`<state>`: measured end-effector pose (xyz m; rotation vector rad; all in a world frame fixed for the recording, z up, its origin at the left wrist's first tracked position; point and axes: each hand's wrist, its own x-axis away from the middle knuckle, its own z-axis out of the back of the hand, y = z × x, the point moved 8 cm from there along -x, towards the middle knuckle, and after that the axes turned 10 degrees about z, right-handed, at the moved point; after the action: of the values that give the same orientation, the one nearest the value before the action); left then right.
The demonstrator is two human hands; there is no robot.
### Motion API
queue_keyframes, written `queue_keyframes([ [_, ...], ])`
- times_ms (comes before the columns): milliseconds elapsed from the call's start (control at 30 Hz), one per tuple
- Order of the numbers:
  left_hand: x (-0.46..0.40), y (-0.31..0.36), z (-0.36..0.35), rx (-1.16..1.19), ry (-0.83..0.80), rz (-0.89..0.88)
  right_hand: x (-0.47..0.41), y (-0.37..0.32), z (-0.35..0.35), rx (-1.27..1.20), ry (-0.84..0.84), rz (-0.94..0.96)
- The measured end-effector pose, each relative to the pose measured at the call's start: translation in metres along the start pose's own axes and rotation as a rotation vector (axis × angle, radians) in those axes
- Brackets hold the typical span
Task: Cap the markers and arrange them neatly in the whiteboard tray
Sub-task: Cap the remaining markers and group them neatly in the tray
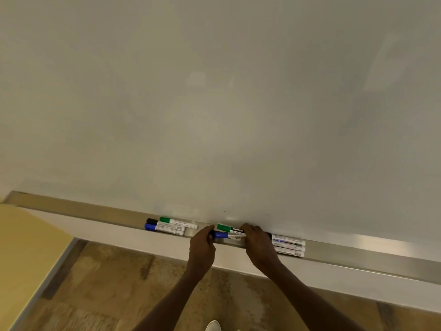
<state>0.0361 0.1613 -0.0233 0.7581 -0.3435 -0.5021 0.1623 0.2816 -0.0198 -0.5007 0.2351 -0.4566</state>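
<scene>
A metal whiteboard tray runs along the bottom of the board. On its left lie three capped markers: green, black and blue. In the middle sit a green-capped marker and a blue-capped marker. My left hand holds the cap end of this middle group, fingers curled at it. My right hand covers the barrels of the same markers. To the right lie three more white marker barrels, their cap ends hidden behind my right hand.
The blank whiteboard fills the upper view. Below the tray are a wood-pattern floor, a yellow wall at the left, and a white shoe tip at the bottom edge.
</scene>
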Motion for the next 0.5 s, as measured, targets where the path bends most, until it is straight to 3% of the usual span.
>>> queue_keyframes([
  [367,-0.025,-0.014,-0.005,-0.151,-0.234,-0.138,-0.013,-0.009,-0.022,0.109,0.026,-0.047],
  [500,-0.027,-0.012,-0.002,-0.142,-0.226,-0.137,-0.016,-0.013,-0.025,0.135,0.039,-0.032],
])
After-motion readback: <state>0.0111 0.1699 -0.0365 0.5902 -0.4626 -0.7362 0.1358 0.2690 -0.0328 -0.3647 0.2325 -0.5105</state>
